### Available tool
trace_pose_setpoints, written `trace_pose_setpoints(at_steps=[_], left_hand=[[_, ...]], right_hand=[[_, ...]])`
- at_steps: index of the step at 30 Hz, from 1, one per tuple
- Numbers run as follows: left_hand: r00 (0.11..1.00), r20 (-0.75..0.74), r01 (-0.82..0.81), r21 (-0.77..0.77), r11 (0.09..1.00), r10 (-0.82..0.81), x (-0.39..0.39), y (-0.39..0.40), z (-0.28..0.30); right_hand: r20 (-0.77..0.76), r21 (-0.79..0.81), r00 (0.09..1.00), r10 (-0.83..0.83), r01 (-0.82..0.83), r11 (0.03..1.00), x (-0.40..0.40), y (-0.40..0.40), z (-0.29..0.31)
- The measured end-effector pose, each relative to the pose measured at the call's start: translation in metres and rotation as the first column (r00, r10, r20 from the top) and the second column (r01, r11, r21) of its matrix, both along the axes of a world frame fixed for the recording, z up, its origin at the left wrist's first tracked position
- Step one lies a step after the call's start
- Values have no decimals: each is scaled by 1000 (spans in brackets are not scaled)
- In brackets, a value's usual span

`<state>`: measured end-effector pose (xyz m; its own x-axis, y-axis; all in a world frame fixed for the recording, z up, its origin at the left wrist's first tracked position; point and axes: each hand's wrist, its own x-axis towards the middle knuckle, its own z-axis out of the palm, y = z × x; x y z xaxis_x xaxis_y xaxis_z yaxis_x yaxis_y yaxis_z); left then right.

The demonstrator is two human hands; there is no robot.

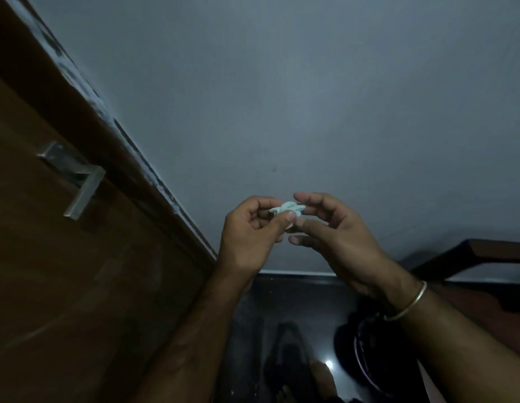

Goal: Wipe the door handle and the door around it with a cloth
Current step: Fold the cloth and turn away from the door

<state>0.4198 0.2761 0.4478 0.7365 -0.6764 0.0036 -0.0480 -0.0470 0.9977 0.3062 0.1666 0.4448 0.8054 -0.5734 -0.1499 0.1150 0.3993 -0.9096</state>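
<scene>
Both hands are pinching a small pale cloth point(287, 208) wadded between them in front of the grey wall point(282, 82): left hand point(250, 237) is gripping with thumb and curled fingers, right hand point(334, 237) is nipping its far end. Door handle point(78, 181) is sitting well apart, on the brown door point(64, 286). Likely unfolding step: spreading the wad flat before wiping would help. No containers clearly visible; dark round object point(360, 353) on the floor unclear.

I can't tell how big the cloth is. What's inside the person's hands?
A small, bunched pale blue cloth, pinched between the left hand and right hand. Only a crumpled bit shows; the fingers cover the rest, so its full size stays hidden.
</scene>
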Motion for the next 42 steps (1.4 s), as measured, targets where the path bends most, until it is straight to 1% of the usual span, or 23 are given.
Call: trace_pose_setpoints(at_steps=[3, 5, 7, 9, 12, 14, 16, 18, 20, 23, 25, 27, 30, 32, 34, 36, 37, 40, 42], left_hand=[[1000, -16, 20, 49, 999, -19, -11, -13, -18], [998, -51, 52, 71, 996, -49, -21, -21, -28], [988, -129, 89, 63, 994, -80, -33, -30, -38], [972, -206, 121, 49, 991, -108, -48, -40, -49], [954, -269, 151, 54, 987, -131, -75, -55, -66], [947, -290, 163, 61, 985, -139, -97, -67, -77], [944, -286, 200, 87, 976, -168, -118, -77, -89], [939, -274, 250, 129, 960, -208, -142, -88, -104], [925, -303, 290, 171, 942, -229, -165, -96, -121], [869, -432, 364, 228, 903, -241, -200, -104, -151], [827, -505, 422, 267, 866, -248, -217, -107, -170], [811, -517, 486, 339, 805, -272, -231, -111, -189], [814, -488, 550, 471, 690, -315, -247, -111, -218], [823, -472, 551, 533, 641, -315, -257, -109, -235], [836, -468, 531, 563, 633, -286, -263, -106, -250], [835, -476, 534, 576, 619, -277, -266, -100, -261], [832, -479, 541, 587, 602, -281, -268, -98, -265], [832, -473, 547, 616, 567, -288, -271, -88, -279], [836, -471, 541, 618, 570, -282, -274, -83, -288]], right_hand=[[-49, -5, 995, -83, 83, 997, -13, -4, -15], [-66, 29, 992, -109, 111, 993, -23, -10, -23], [-80, 90, 987, -142, 149, 985, -37, -18, -32], [-106, 117, 977, -186, 198, 973, -56, -27, -44], [-140, 166, 959, -248, 270, 949, -87, -36, -63], [-155, 236, 948, -278, 309, 921, -111, -42, -76], [-177, 253, 947, -268, 307, 918, -135, -45, -87], [-241, 172, 931, -275, 320, 932, -159, -49, -99], [-332, 61, 885, -327, 366, 929, -181, -50, -112], [-467, -114, 789, -400, 395, 911, -215, -54, -135], [-540, -156, 735, -411, 392, 907, -236, -57, -151], [-611, -177, 685, -397, 370, 912, -256, -61, -171], [-697, -314, 573, -430, 295, 902, -279, -66, -202], [-726, -375, 507, -465, 276, 885, -288, -68, -220], [-748, -387, 459, -479, 285, 877, -293, -70, -238], [-786, -365, 421, -453, 276, 889, -293, -71, -252], [-799, -345, 419, -431, 268, 900, -293, -72, -258], [-827, -237, 458, -325, 240, 941, -295, -75, -277], [-865, -213, 426, -265, 166, 963, -299, -76, -288]])
